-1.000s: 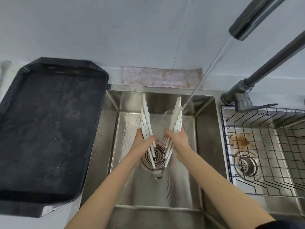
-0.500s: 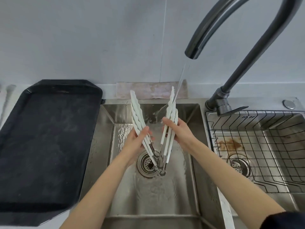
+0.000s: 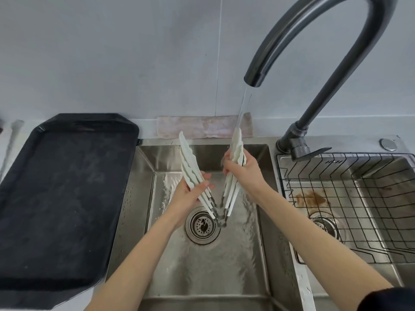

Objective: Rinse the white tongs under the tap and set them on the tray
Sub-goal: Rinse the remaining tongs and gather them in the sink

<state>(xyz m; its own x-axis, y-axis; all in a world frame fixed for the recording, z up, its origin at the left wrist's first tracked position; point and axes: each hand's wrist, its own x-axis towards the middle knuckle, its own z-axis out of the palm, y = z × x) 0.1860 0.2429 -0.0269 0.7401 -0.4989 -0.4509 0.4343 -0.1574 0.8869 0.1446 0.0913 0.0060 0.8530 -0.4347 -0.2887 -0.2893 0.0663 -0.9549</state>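
Observation:
The white tongs [image 3: 188,163] are spread in a V above the left sink basin [image 3: 208,265], hinge end down near the drain [image 3: 202,225]. My left hand [image 3: 190,194] grips the left arm of the tongs. My right hand [image 3: 244,171] grips the right arm, higher up. Water from the dark curved tap [image 3: 314,32] runs straight onto the tip of the right arm. The black tray [image 3: 56,198] lies on the counter left of the sink, with nothing on it.
A black wire rack [image 3: 350,198] sits in the right basin, which has a brown stain. A pinkish cloth [image 3: 202,127] lies along the wall behind the sink. The tap's lever [image 3: 314,151] points right at its base.
The view has tilted up, showing more of the tap. My right hand has slid higher up the right arm of the tongs, whose tip is now directly under the stream.

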